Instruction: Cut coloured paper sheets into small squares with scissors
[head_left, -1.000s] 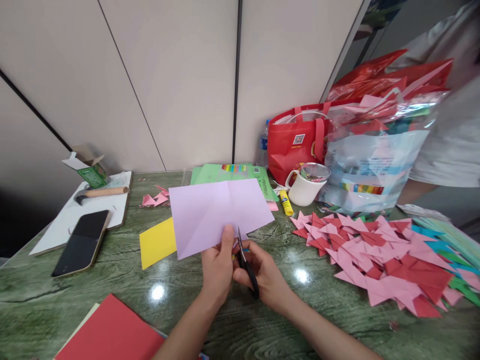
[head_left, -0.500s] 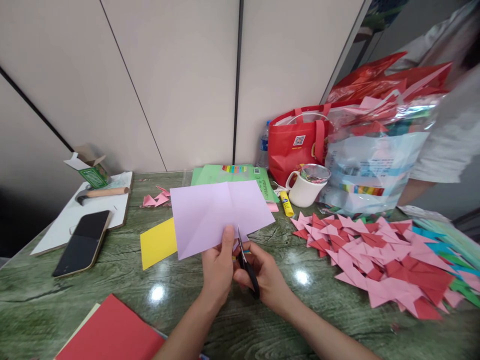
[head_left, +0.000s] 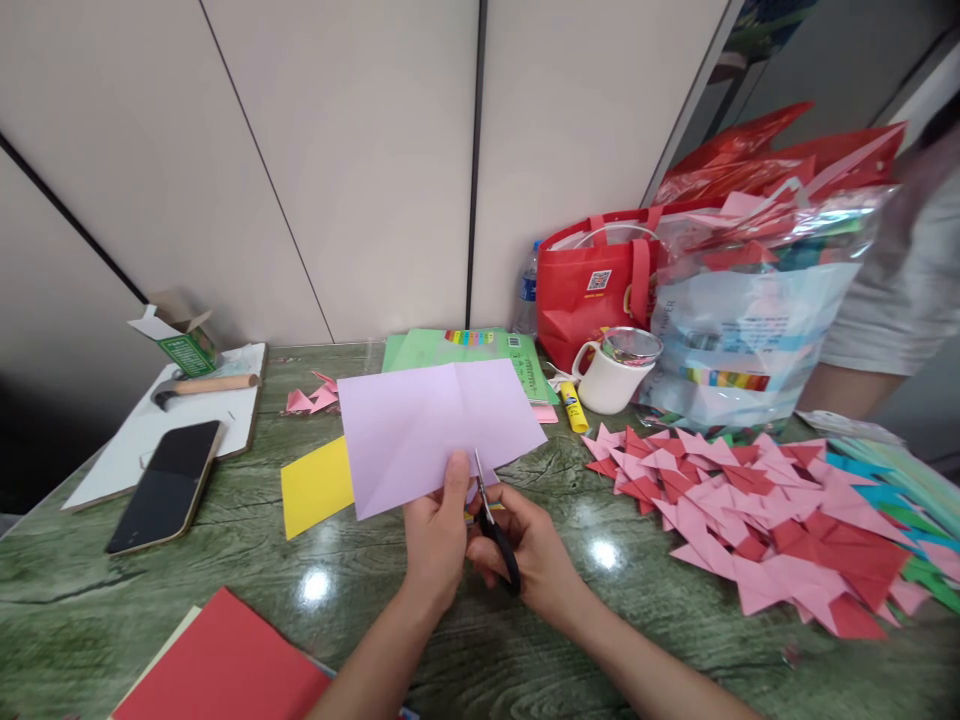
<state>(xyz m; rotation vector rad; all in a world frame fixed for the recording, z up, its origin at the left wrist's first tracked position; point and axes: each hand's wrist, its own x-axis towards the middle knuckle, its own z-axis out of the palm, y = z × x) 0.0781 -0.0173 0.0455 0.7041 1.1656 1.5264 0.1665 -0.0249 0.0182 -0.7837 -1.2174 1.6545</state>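
A creased sheet of lilac paper (head_left: 420,430) is pinched in my left hand (head_left: 442,530), thumb on top at its near edge. My right hand (head_left: 529,545) is closed round the black handles of a pair of scissors (head_left: 501,550). Their blades point away from me and lie at the paper's near edge, just right of my left thumb; the lower blade is partly hidden. Beyond and left of the lilac sheet, a yellow paper (head_left: 315,490) lies on the table, partly covered from view.
Folded pink and red paper pieces (head_left: 750,500) are heaped at right. A white mug (head_left: 611,375), glue stick (head_left: 574,408), red bag (head_left: 592,280) and plastic bag (head_left: 742,330) stand behind. At left are a phone (head_left: 166,487) and hammer (head_left: 210,384); red paper (head_left: 225,660) lies in front.
The lilac paper has shifted very slightly left, while my hands and the scissors stay nearly in place. At the far right, the other person's body and arm have moved.
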